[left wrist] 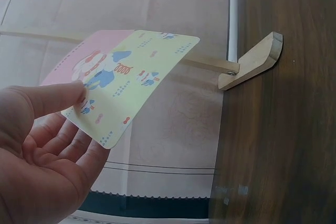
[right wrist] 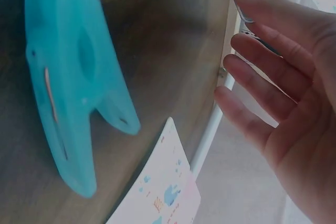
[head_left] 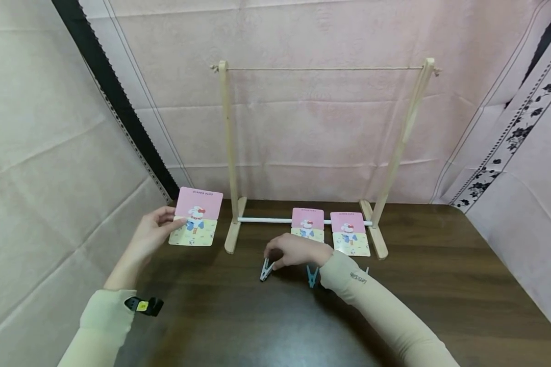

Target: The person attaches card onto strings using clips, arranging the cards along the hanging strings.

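My left hand (head_left: 149,233) holds a pink and yellow card (head_left: 196,216) with a cartoon figure by its left edge, upright and left of the wooden stand. In the left wrist view the thumb lies on the card's printed face (left wrist: 123,85), with the other fingers behind it. Low over the table, my right hand (head_left: 300,250) pinches a pale blue clothespin (head_left: 266,270) between thumb and index finger. A teal clothespin (head_left: 312,276) is just right of that hand, large in the right wrist view. The right forearm mostly hides another clip (head_left: 367,270).
The wooden stand has two posts (head_left: 231,148), a string (head_left: 323,68) across the top and a white bar (head_left: 264,220) low down. Two similar cards (head_left: 307,216) (head_left: 350,239) are at this bar. Pale cloth (head_left: 321,137) hangs behind the dark wooden table (head_left: 441,265).
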Demonstrator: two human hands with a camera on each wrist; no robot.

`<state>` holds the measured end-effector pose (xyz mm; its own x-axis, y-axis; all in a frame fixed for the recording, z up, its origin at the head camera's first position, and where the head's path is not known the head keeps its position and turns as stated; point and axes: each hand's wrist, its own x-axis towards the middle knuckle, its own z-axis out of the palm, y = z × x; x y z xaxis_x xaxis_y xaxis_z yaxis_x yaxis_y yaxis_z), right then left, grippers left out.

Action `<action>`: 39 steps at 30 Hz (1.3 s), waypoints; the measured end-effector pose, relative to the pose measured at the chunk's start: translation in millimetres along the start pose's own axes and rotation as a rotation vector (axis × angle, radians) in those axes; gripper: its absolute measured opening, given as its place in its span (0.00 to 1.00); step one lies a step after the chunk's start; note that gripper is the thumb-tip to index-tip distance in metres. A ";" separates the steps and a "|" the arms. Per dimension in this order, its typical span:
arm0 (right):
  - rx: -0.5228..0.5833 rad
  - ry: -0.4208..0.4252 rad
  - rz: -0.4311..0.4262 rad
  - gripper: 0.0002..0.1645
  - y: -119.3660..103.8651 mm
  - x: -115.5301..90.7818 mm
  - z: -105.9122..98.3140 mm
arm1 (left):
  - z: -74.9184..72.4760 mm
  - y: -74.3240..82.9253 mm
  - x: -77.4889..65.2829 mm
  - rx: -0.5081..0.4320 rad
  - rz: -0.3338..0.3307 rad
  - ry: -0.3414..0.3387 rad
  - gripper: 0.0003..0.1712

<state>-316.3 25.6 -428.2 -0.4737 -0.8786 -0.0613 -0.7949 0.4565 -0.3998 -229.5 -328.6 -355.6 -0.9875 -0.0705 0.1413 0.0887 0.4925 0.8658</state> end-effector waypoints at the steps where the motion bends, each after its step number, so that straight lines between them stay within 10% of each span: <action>1: 0.013 0.004 0.010 0.16 -0.2 -0.9 -0.9 | -0.1 0.3 -0.2 -0.002 0.001 -0.002 0.26; 39: 0.179 0.256 0.070 0.16 10.2 -76.6 -87.8 | 3.6 36.1 12.5 -0.023 0.060 0.050 0.27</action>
<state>-321.4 110.0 -347.2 -0.6229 -0.7716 0.1288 -0.6886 0.4627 -0.5583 -239.0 -308.6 -324.4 -0.9726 -0.0846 0.2167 0.1514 0.4774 0.8656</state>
